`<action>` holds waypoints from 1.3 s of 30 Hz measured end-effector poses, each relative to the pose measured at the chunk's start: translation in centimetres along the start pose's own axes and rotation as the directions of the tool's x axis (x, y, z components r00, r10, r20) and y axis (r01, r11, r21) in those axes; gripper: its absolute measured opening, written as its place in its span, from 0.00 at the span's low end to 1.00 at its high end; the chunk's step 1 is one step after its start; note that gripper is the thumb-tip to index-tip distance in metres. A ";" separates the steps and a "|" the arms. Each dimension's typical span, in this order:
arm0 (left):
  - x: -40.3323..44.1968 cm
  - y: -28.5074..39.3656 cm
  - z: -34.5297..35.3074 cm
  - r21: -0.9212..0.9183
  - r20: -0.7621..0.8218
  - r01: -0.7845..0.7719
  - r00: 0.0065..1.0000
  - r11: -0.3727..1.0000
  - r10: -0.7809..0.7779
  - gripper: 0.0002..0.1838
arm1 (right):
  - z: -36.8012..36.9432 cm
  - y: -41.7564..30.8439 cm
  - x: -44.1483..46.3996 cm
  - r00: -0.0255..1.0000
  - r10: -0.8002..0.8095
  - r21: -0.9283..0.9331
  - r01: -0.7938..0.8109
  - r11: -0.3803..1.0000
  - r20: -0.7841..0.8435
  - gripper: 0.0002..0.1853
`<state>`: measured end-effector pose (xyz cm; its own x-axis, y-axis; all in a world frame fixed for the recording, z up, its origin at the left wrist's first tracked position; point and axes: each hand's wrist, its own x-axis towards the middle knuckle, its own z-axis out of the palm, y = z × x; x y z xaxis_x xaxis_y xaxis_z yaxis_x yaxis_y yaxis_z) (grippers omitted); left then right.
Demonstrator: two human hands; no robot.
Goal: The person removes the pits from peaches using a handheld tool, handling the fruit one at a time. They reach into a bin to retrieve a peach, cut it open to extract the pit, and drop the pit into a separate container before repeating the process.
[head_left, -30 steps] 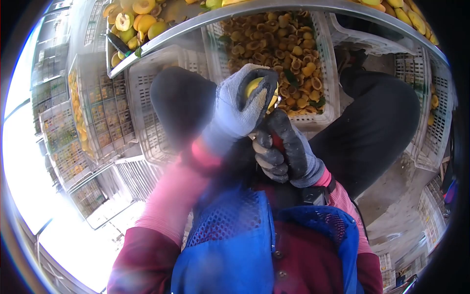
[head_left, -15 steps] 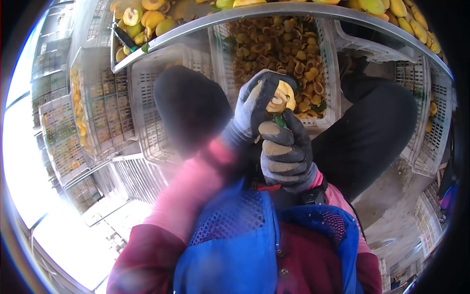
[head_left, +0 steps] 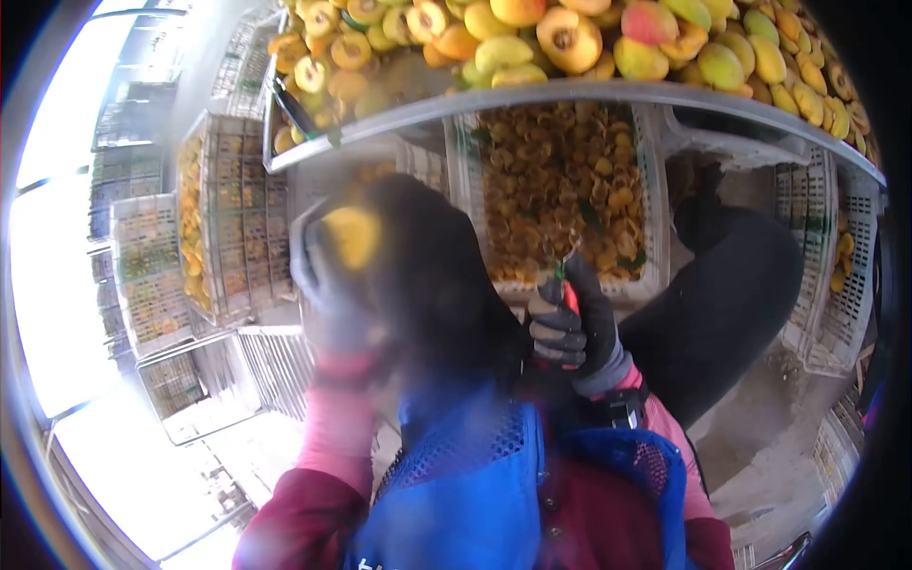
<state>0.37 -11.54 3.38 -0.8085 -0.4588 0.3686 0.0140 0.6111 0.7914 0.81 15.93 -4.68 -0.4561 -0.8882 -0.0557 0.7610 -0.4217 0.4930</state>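
Observation:
My left hand, gloved in grey and smeared by motion, is out at the left beside my dark-trousered knee. It is closed on a yellow peach half, which is blurred too. In front of my body, my right hand wears a dark glove with dusty fingers. Its fingers wrap round the red handle of a small pitting tool, whose metal tip points up and away from me. Beyond that tip stands a white crate full of small hollowed scraps and pits.
A metal-rimmed table crosses the top, heaped with whole and halved peaches. A dark-handled tool lies at its left corner. Fruit-filled crates stand at the left, and more crates stand at the right.
My left hand has carried the peach half away from the right hand, to the left. My right hand has moved slightly down with the pitting tool. The view has tilted up, showing more of the table.

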 end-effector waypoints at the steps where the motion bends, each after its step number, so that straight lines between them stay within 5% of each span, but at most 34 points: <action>1: 1.8 -1.3 -1.8 0.092 -0.044 -0.010 0.999 0.996 0.014 0.18 | -0.3 -0.2 0.1 0.998 -0.021 -0.005 0.021 1.000 -0.063 0.26; 2: 3.5 -0.8 -2.9 0.424 -0.037 0.204 0.977 0.882 -0.209 0.16 | -0.4 -0.3 0.2 0.995 -0.023 -0.027 0.021 0.999 -0.098 0.26; 3: 4.9 -4.1 -4.7 0.818 0.096 -0.079 0.995 0.569 0.000 0.17 | -0.5 -0.3 0.3 0.990 -0.025 -0.047 0.019 0.999 -0.135 0.25; 5: 7.5 -5.2 -4.6 0.929 0.183 -0.108 0.966 0.355 -0.185 0.22 | -0.5 -0.4 0.9 0.964 -0.073 -0.148 0.036 0.988 -0.254 0.24; 7: 10.3 -1.1 -0.1 0.789 0.140 -0.005 0.975 0.614 -0.172 0.25 | -0.4 -0.3 1.0 0.891 -0.171 -0.303 0.040 0.952 -0.420 0.23; 9: 14.4 -1.4 2.8 0.723 0.168 0.050 0.955 0.689 -0.246 0.31 | -0.6 -0.7 1.4 0.852 -0.214 -0.360 0.032 0.933 -0.478 0.23; 14: 20.8 -7.1 8.2 0.945 -0.098 0.104 0.995 0.309 -0.032 0.45 | 1.7 -1.7 1.8 0.724 -0.360 -0.517 0.005 0.856 -0.588 0.23; 18: 22.3 -8.3 7.3 0.858 0.078 -0.002 0.989 0.513 -0.128 0.45 | 1.3 -1.6 2.5 0.657 -0.430 -0.548 0.031 0.836 -0.619 0.22; 21: 19.4 -9.0 8.0 0.421 0.312 -0.378 0.914 0.825 0.259 0.42 | 0.8 -1.4 3.1 0.686 -0.362 -0.452 0.053 0.890 -0.631 0.24; 22: 17.8 -6.6 8.6 0.752 0.403 -0.336 0.915 0.567 0.007 0.37 | 0.8 -1.4 3.3 0.697 -0.344 -0.445 0.039 0.894 -0.630 0.24; 26: 16.3 -3.3 10.4 0.552 0.438 -0.430 0.879 0.714 0.190 0.36 | 1.1 -1.0 3.1 0.661 -0.437 -0.539 0.058 0.840 -0.610 0.23; 28: 13.5 1.9 11.0 0.451 0.461 -0.457 0.855 0.767 0.239 0.37 | -0.5 -1.3 3.2 0.622 -0.665 -0.818 0.068 0.572 -0.413 0.23; 30: 8.5 7.0 10.9 0.303 0.697 -0.538 0.688 0.787 0.202 0.41 | -0.2 -1.3 3.0 0.606 -0.761 -0.924 0.108 0.367 -0.231 0.22; 33: 4.4 8.0 10.6 0.170 0.818 -0.626 0.520 0.761 0.245 0.42 | 4.8 -1.3 3.2 0.659 -0.738 -0.908 0.207 0.365 -0.146 0.17; 35: 2.4 8.1 10.1 0.088 0.866 -0.531 0.458 0.843 0.198 0.46 | 6.7 -1.4 2.4 0.747 -0.631 -0.854 0.175 0.490 -0.209 0.19; 37: 0.9 7.6 9.6 -0.035 0.809 -0.334 0.544 0.942 0.223 0.50 | 6.4 -1.9 1.7 0.756 -0.627 -0.881 0.154 0.447 -0.186 0.20; 39: -0.6 8.0 9.3 -0.257 0.794 0.317 0.607 0.913 0.013 0.50 | 6.6 -2.0 1.4 0.770 -0.628 -0.867 0.230 0.443 -0.116 0.18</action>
<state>-4.51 -0.43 4.95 -0.9582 0.2416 -0.1533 -0.0920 0.2472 0.9646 -4.41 16.76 0.00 -0.7752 -0.4400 -0.4532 0.6316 -0.5494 -0.5470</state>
